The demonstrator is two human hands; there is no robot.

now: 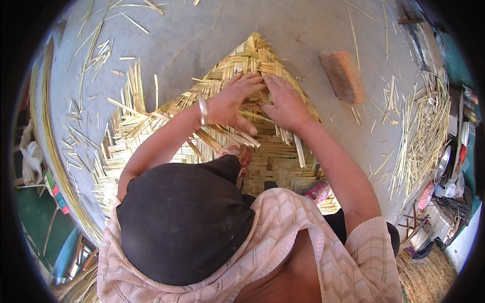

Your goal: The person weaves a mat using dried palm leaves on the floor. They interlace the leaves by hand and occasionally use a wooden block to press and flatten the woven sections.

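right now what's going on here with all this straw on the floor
A person crouches over a woven straw mat lying on a grey floor. Both hands press on the weave near its far corner: the left hand, with a metal bangle on its wrist, and the right hand beside it. Loose strips stick out under the left hand. A brick lies to the right, scattered straw around.
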